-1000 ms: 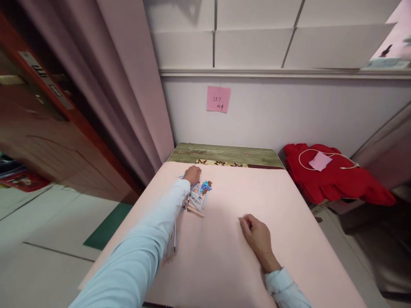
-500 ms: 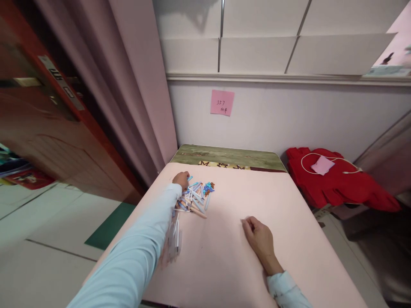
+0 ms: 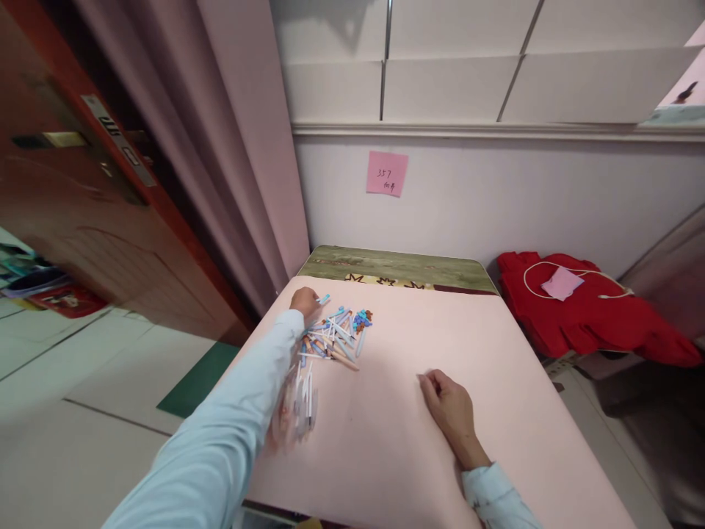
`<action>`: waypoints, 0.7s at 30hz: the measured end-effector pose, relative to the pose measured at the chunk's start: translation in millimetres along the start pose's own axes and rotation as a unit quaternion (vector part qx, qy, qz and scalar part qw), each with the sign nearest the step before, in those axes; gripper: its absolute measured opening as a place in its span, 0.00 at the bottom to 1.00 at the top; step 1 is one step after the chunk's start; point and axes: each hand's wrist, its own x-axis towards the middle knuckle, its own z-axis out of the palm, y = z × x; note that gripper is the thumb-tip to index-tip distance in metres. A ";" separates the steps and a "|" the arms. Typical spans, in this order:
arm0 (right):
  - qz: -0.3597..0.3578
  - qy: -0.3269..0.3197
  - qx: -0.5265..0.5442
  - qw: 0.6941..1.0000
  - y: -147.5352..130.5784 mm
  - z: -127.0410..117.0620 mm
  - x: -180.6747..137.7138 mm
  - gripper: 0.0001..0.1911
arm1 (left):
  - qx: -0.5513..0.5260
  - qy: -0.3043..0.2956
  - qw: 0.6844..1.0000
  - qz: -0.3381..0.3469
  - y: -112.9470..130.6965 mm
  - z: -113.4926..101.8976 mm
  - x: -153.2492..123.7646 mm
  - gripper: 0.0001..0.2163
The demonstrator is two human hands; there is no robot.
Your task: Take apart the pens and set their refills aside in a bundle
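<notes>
My left hand (image 3: 305, 300) reaches far across the pink table (image 3: 496, 367) to its far left part. Its fingers are closed on a small light-blue piece (image 3: 324, 299). Just right of that hand lies a loose pile of thin white, blue and tan sticks (image 3: 333, 339), with a small clump of blue and brown caps (image 3: 362, 319) at its far right. More thin sticks (image 3: 302, 400) lie blurred beside my left sleeve. My right hand (image 3: 450, 406) rests on the table's middle, fingers curled under, nothing visible in it.
A green-patterned surface (image 3: 393, 264) adjoins the table's far edge, against a white wall with a pink note (image 3: 387, 173). A red cloth with a white cord (image 3: 578, 305) lies at the right. A curtain (image 3: 231, 147) and brown door (image 3: 71, 198) stand at the left.
My left hand has drawn leftward from over the pile to its left edge, now pinching a small blue piece. The sticks look more spread. My right hand stays put.
</notes>
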 end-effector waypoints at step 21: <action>0.019 -0.010 -0.029 0.999 -1.0 0.8 -1.8 0.21 | -0.125 0.097 0.987 -0.022 -47.3 -1.8 -16.8 0.07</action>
